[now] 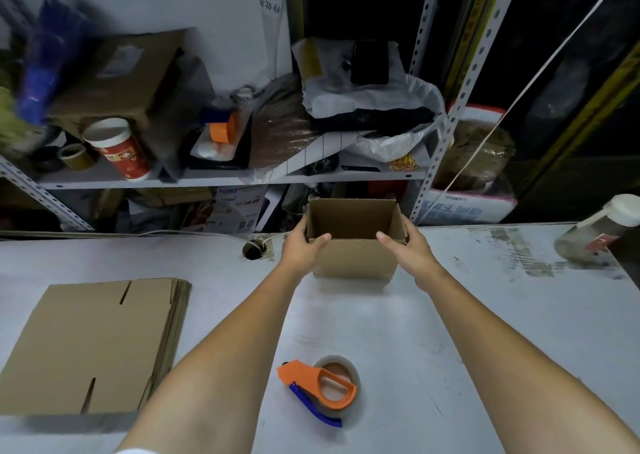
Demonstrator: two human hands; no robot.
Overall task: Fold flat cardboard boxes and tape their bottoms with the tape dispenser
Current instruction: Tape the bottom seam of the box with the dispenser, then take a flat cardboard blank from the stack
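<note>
From the head camera, an open-topped box (355, 259) stood upright near the desk's (485, 315) far edge. The left hand (303, 245) and right hand (407, 245) gripped its two side walls, thumbs hooked over the front rim. A tape dispenser (322, 389) lay near the near edge between the forearms, well apart from the box. A stack of flat cardboard (93, 342) lay by the left edge, a jar (602, 231) lay at the far right corner, and a cable hole (255, 247) was just left of the left hand.
</note>
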